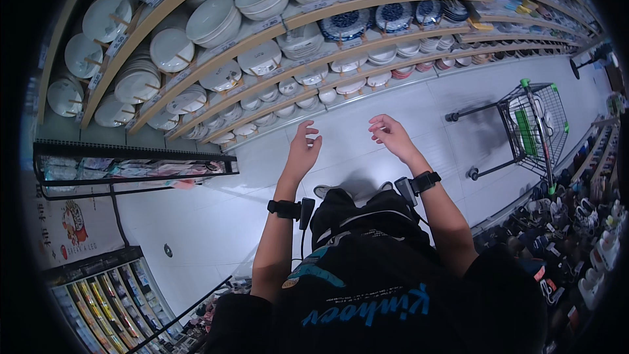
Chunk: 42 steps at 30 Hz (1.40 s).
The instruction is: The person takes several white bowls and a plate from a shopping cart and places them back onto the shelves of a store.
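My left hand [304, 146] is raised in front of me over the pale tiled floor [339, 140], its fingers slightly curled and apart, holding nothing. Level with it, my right hand [390, 135] hangs in the air with bent fingers and nothing in them. Both are nearest the lower shelves of a crockery display, apart from it. Small white bowls [308, 103] line the bottom shelf. Above them stand white plates [259, 58], stacked white bowls [214, 20] and blue-patterned plates [345, 24]. A wristband [285, 210] with a small device is strapped on each forearm.
A wire shopping cart [535, 128] with green trim stands at the right, white items inside. Shoes [550, 221] crowd racks at the lower right. A black wire rack [132, 167] of packaged goods juts out at left. Below it is a case of small packages [105, 305].
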Motion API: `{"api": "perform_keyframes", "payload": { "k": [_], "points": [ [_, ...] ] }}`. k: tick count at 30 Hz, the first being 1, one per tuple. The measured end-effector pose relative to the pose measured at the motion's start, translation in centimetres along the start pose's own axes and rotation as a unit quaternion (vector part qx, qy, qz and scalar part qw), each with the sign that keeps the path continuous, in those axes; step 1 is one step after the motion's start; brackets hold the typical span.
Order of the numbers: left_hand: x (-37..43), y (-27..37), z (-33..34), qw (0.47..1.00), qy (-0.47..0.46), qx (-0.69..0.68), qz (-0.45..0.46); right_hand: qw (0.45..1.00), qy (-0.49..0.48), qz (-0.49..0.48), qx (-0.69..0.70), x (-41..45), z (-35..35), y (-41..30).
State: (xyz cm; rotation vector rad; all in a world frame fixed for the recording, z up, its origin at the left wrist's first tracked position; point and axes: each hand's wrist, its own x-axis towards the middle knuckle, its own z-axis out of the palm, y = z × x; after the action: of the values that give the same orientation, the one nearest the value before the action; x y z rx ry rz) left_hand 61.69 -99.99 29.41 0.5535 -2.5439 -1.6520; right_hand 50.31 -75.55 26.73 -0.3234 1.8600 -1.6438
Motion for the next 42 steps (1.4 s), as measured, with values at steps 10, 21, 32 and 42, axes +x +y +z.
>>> {"api": "perform_keyframes", "payload": {
  "k": [10,21,32,42],
  "points": [
    [0.1,8.4,13.1,0.985,-0.147,0.022,0.085,0.963,0.245,0.049,0.101,-13.1,-17.8,3.9],
    [2.4,14.5,19.7,0.953,-0.265,0.051,0.135,0.94,0.297,0.045,0.163,-18.8,-17.7,5.6],
    [9.9,14.4,17.6,0.943,-0.285,0.041,0.169,0.899,0.397,0.038,0.18,-15.8,-19.0,5.7],
    [18.5,12.5,15.6,0.943,-0.29,0.048,0.158,0.876,0.444,-0.065,0.178,-5.6,-17.1,-0.5]
  ]
}}
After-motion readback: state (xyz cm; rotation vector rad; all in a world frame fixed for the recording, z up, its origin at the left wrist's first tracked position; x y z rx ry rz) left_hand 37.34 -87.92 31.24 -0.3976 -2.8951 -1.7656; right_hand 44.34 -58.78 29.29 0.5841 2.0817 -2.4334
